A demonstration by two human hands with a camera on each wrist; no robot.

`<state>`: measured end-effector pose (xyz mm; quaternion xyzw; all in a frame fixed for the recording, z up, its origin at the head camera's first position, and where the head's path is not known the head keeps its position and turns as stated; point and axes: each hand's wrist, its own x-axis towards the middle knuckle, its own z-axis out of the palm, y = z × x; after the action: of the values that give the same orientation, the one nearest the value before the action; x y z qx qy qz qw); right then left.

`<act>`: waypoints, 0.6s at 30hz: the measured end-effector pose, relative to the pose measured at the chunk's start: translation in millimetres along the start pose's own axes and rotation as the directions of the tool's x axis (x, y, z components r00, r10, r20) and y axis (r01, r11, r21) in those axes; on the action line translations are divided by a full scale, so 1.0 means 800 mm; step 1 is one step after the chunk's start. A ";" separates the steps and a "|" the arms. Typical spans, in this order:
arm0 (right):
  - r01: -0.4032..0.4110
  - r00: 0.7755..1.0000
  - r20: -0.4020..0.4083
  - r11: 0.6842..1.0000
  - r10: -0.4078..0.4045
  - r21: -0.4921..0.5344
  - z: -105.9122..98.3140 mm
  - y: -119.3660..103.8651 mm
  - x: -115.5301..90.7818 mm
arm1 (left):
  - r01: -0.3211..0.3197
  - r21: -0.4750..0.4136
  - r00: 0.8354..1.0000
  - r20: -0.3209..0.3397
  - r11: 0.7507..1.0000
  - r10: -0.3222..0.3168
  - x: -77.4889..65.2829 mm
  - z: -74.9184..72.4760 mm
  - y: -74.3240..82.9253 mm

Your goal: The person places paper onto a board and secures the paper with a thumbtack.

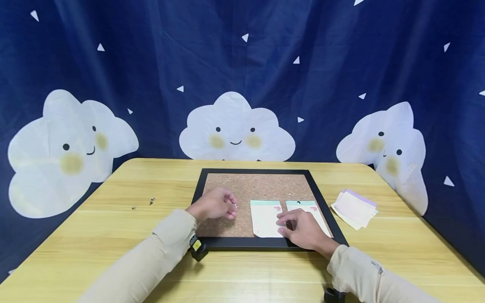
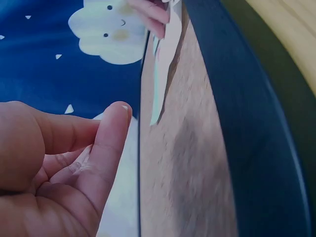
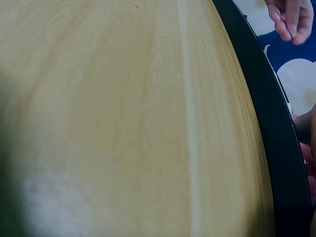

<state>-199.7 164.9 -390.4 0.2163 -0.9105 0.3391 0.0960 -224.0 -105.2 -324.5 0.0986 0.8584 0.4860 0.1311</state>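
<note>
My left hand [image 1: 217,204] is over the left part of a black-framed cork board [image 1: 261,183]. Thumb and index finger pinch a tiny shiny thumbtack [image 1: 235,205], mostly hidden by the fingertips. My right hand [image 1: 303,227] rests with its fingertips on the right edge of a cream note [image 1: 265,221] with a green top strip. In the left wrist view this note [image 2: 168,54] curves up from the cork near those fingers. Beside it lies a second note [image 1: 293,205], a tack [image 1: 298,202] in its green strip, partly covered by the right hand.
Several small metal tacks [image 1: 151,202] lie on the wooden table [image 1: 94,235] to the left of the board. A loose stack of cream and purple-edged notes [image 1: 354,209] is on the right. Behind the table hangs a blue curtain [image 1: 242,63] with clouds.
</note>
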 end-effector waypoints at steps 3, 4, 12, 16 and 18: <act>0.007 1.000 0.003 1.000 -0.007 0.001 0.000 0.000 0.000 | 0.012 -0.027 0.999 0.032 1.000 -0.011 0.008 0.011 0.003; 0.007 1.000 0.003 1.000 -0.007 0.000 0.000 0.000 0.000 | 0.012 -0.030 0.999 0.040 0.999 -0.011 0.012 0.014 0.004; -0.018 1.000 -0.003 1.000 0.018 -0.005 0.001 -0.003 0.001 | -0.001 -0.117 0.997 0.076 0.993 0.010 0.035 0.031 0.009; -0.025 1.000 0.000 1.000 0.025 -0.011 0.000 -0.004 0.001 | 0.012 -0.153 0.997 0.081 0.988 0.001 0.044 0.040 0.013; -0.033 0.999 0.001 0.999 0.033 -0.014 0.001 -0.005 0.001 | 0.024 -0.153 0.997 0.081 0.988 -0.011 0.048 0.044 0.016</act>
<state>-198.7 161.7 -388.3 0.2009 -0.9163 0.3342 0.0912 -248.4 -59.1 -336.1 0.1001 0.8133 0.5452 0.1769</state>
